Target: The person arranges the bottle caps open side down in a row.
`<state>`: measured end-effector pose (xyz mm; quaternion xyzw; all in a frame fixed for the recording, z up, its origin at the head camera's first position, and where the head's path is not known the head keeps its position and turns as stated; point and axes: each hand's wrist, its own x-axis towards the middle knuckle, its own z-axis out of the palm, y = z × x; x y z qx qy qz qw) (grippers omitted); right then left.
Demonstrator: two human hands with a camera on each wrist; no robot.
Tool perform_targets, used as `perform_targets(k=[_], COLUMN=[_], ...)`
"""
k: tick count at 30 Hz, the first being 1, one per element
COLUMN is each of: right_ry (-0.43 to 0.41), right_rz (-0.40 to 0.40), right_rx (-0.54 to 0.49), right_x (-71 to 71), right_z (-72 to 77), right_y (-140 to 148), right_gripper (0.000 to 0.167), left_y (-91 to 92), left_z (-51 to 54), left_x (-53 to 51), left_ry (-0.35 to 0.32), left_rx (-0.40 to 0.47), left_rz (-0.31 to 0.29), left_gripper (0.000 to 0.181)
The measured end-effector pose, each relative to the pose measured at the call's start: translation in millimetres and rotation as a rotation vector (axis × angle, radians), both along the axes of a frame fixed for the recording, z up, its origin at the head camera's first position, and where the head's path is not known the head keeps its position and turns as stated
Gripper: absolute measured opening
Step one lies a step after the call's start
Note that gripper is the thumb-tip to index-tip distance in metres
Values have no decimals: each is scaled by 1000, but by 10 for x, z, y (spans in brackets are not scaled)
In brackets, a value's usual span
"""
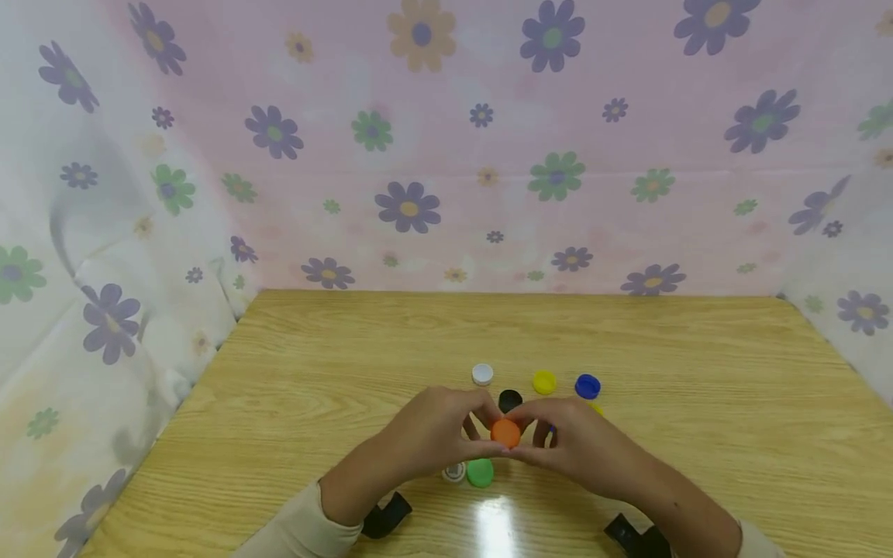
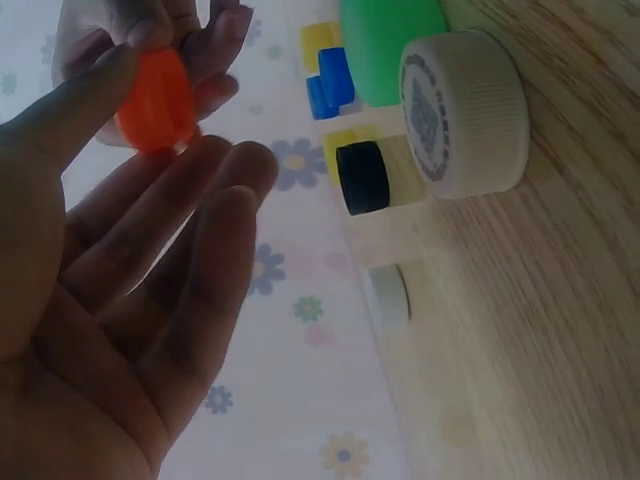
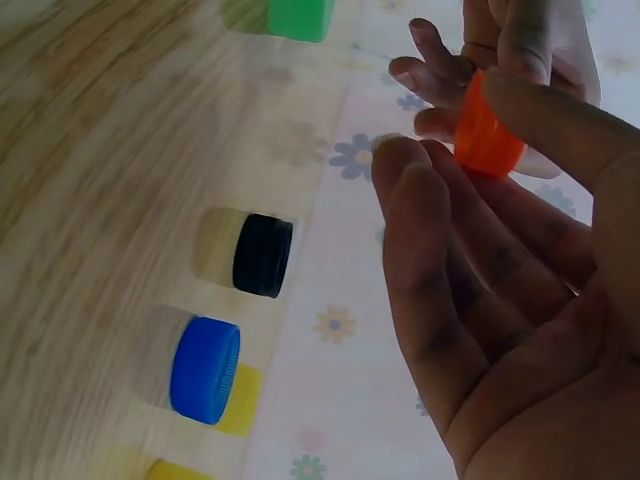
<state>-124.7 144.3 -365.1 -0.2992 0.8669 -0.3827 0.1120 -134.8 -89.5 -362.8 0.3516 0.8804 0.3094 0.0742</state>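
Between my two hands an orange bottle cap [image 1: 505,434] is held up off the table. My left hand [image 1: 436,430] pinches its left side between thumb and index finger. On the other side my right hand [image 1: 575,446] pinches it the same way; both wrist views show the remaining fingers held away from the cap. Just beyond the hands lies a black cap [image 1: 510,401]. Below my left hand are a green cap [image 1: 480,473] and a white cap with printing on top [image 1: 454,471], side by side on the wood.
Farther back on the table [image 1: 349,349] lie a white cap [image 1: 482,374], a yellow cap [image 1: 544,382] and a blue cap [image 1: 587,386]. My right hand partly hides another yellow cap [image 1: 596,408] and a blue one [image 3: 205,370]. Flowered cloth [image 1: 446,139] hangs behind the table.
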Motion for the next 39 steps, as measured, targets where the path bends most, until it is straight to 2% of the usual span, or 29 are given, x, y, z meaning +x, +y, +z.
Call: perform_targets(k=[2,8,12,18,22,32,39], right_ry=[-20,-76,-102,-108,-124,-153,-136], right_rz=[29,74,93,135,136,120,147], right_rx=[2,12,51,71,86,118,94], right_x=[-20,-67,-71,-63,-63,-43,-27], right_z=[-28,-92,-114,-147,-172,-218,-251], right_y=[5,7,15,15,7,-5,-9], right_gripper=[30,29,26,26,24,24,25], left_y=[0,33,61,81,99,133,143], left_z=[-18,-54,-92,-159,-179,-220,-260], left_x=[-5,-17,-9,6,30,58,70], left_ry=[19,47,53,81,83,116,129], left_rx=[-33,-151,-203,-236,-259,-306,-321], left_rz=[-8,23,4,-33,-44,-40,-32], left_gripper=[23,25,26,26,27,25,26])
